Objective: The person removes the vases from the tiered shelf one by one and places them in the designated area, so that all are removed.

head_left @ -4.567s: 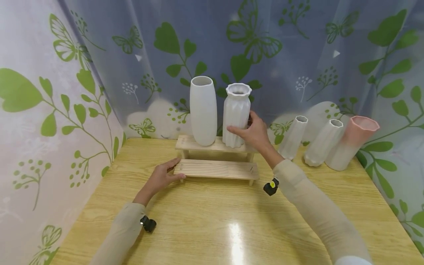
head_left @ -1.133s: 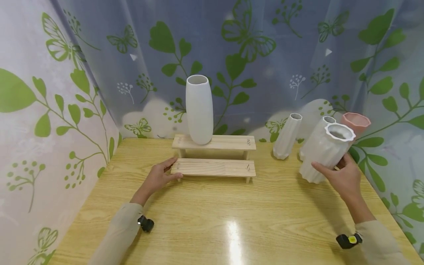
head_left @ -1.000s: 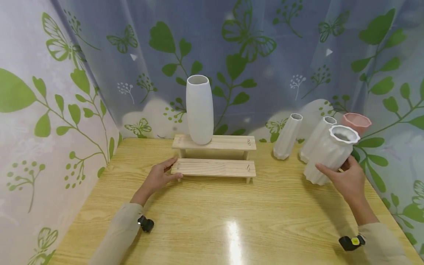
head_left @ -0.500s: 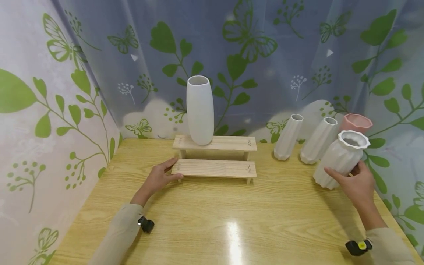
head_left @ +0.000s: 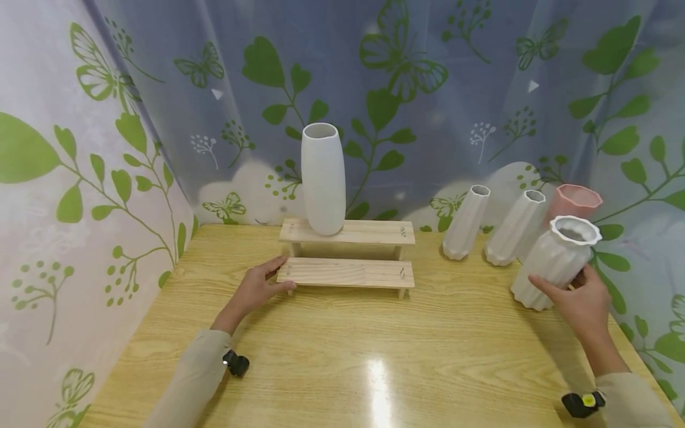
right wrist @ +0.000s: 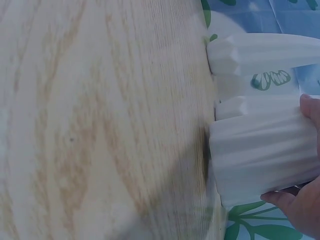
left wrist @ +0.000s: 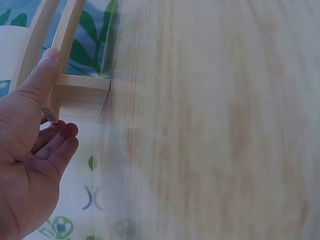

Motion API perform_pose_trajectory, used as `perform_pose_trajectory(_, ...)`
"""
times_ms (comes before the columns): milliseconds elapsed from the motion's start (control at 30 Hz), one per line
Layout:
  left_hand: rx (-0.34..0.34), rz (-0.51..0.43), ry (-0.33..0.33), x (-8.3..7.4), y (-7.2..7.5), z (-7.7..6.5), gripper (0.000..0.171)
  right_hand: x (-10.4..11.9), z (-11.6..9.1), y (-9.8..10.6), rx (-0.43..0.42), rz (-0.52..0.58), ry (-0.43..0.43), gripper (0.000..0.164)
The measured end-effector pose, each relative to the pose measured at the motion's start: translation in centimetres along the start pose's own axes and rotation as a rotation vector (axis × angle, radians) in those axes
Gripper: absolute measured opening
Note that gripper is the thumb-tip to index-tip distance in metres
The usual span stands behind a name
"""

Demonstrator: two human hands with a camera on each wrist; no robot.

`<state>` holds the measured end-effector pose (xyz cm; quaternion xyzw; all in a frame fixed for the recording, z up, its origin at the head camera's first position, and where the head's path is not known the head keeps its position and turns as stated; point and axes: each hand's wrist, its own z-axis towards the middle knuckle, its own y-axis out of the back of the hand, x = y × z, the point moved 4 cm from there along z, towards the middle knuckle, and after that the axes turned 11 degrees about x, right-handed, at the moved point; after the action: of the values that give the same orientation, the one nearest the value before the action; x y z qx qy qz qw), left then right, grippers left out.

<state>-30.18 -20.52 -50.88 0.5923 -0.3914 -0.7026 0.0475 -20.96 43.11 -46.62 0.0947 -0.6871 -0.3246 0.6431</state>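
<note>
My right hand (head_left: 582,300) grips a white fluted vase (head_left: 556,261) with a wavy flared rim, thumb on its near side and fingers round the right. The vase stands close over the table at the right, in front of a pink-and-white vase (head_left: 575,201) that it partly hides. In the right wrist view its pleated base (right wrist: 260,155) is at the tabletop. My left hand (head_left: 258,289) holds the left end of a two-step wooden stand (head_left: 345,272), thumb in front and fingers behind. On the upper step stands a tall smooth white vase (head_left: 324,181).
Two slim white faceted vases, one left (head_left: 465,223) and one nearer the held vase (head_left: 515,229), stand along the back right of the wooden table (head_left: 321,356). A patterned curtain (head_left: 439,119) hangs behind, with patterned cloth (head_left: 59,208) along the left side.
The fluted vase has left the stand's upper step in my right hand and gone right, over to the other vases; lately it edged further right and nearer. My left hand keeps its hold.
</note>
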Motion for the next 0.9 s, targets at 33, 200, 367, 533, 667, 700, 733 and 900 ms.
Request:
perform_pose_trajectory(33, 0.0, -0.001, 0.0, 0.0, 0.0, 0.0, 0.084, 0.0, 0.0, 0.0, -0.001, -0.005, 0.001, 0.072)
perform_pose_trajectory(200, 0.004, -0.009, 0.002, -0.1, 0.0, -0.1, 0.085, -0.2, 0.3, -0.2, 0.004, -0.027, -0.001, 0.075)
perform_pose_trajectory(367, 0.006, -0.018, 0.002, -0.2, 0.1, -0.1, 0.085, -0.3, 0.4, -0.4, 0.006, -0.026, -0.006, 0.075)
perform_pose_trajectory(533, 0.006, -0.016, 0.005, -0.4, 0.1, -0.2, 0.086, -0.7, 0.5, -0.3, 0.008, -0.007, -0.012, 0.074)
perform_pose_trajectory(667, 0.006, -0.008, 0.005, -0.5, 0.1, -0.3, 0.085, -1.5, 0.8, -0.2, 0.011, 0.018, -0.039, 0.074)
perform_pose_trajectory(700, 0.006, -0.008, 0.005, -0.5, 0.1, -0.3, 0.085, -1.6, 0.9, -0.2, 0.013, 0.021, -0.045, 0.075)
perform_pose_trajectory(733, 0.007, -0.009, 0.006, -0.5, 0.0, -0.3, 0.085, -1.8, 1.0, -0.1, 0.016, 0.025, -0.048, 0.075)
perform_pose_trajectory(900, 0.007, -0.017, 0.007, -0.4, 0.0, -0.3, 0.086, -2.0, 1.3, 0.0, 0.05, 0.018, -0.024, 0.073)
